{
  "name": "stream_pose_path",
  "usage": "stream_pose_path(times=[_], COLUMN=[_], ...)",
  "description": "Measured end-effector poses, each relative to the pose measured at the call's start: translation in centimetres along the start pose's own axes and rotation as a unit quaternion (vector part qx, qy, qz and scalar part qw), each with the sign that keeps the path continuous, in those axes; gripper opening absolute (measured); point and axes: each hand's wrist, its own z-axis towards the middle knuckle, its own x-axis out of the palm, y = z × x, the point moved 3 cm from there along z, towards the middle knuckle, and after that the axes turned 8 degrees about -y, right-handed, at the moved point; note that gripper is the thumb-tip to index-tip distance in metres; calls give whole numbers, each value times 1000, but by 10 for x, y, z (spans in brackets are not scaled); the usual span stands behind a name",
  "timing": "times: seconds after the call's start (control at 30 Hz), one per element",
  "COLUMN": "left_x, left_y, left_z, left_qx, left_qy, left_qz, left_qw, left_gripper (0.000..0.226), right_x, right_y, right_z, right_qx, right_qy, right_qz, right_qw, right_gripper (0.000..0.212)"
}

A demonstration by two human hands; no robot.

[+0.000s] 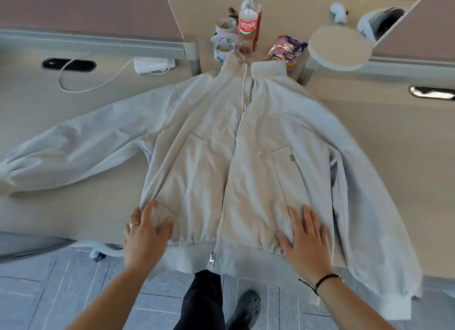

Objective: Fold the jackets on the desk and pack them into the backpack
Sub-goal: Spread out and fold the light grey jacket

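Note:
A pale beige zip jacket (221, 145) lies face up and zipped on the desk (381, 123), collar away from me. Its left sleeve stretches out flat to the left; its right sleeve hangs down over the desk's near edge. The ribbed hem overhangs that edge too. My left hand (144, 233) lies on the lower left front, fingers spread over the pocket corner by the hem. My right hand (305, 236) rests flat, fingers apart, on the lower right front. No backpack is in view.
Behind the collar stand a cola bottle (248, 22), tape rolls (224, 40) and a snack packet (285, 50). A white charger (154, 64) with its cable lies at the back left. A round shelf (339, 48) sits at the back right. My leg and shoe show on the tiled floor below.

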Motion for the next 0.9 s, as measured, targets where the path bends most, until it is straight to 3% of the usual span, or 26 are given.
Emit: stream_pose_path(times=[0.07,0.27,0.47,0.63,0.77,0.9], left_x=[-2,-5,-3,-2,3,17], left_y=[5,10,10,6,-26,-78], left_z=[-10,-4,-3,-9,-22,-52], left_qx=[-15,14,15,26,81,142], left_qy=[4,128,138,112,54,-33], left_qz=[19,188,210,215,201,124], left_qw=[1000,974,968,970,975,981], left_gripper=[62,62,57,59,75,71], right_x=[5,7,-4,-16,-29,-29], right_y=[-22,-68,-103,-109,-54,10], right_z=[-9,3,13,15,-1,-22], right_qx=[-4,-34,-56,-31,18,55], right_qy=[-2,27,77,99,1,-24], right_qz=[-10,-19,-42,-38,-21,-44], right_qw=[1000,999,995,994,1000,997], right_gripper=[74,64,62,66,60,68])
